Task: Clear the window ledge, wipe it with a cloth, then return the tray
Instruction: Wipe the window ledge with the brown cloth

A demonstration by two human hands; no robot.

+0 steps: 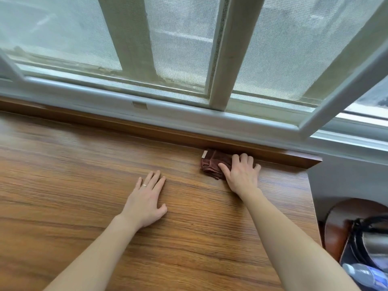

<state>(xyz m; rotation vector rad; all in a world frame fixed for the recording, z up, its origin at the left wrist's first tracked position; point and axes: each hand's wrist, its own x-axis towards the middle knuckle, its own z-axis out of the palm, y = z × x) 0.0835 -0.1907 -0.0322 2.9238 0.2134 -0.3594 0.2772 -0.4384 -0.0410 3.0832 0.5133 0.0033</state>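
Wooden ledge (84, 185) under the window | right hand (241, 175) pressed a folded brown cloth (212, 164) (pale tag showing) against the back rim, fingers slightly bent over it | left hand (144, 198) lay flat, fingers straight, holding nothing

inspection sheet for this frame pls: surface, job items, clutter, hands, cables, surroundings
Surface: wooden ledge, wood grain, bare where visible.
Job's things: dark brown cloth, folded, at the back right of the ledge against the raised back strip. Tray: nothing seen.
Clutter: nothing seen on the ledge.
Hands: right hand flat on the cloth, fingers spread, pressing it down. Left hand flat on bare wood, holds nothing; ring on one finger.
Cables: nothing seen.
Surroundings: white window frame with mesh screens behind the ledge; dark bag and a plastic bottle low to the right, off the ledge.
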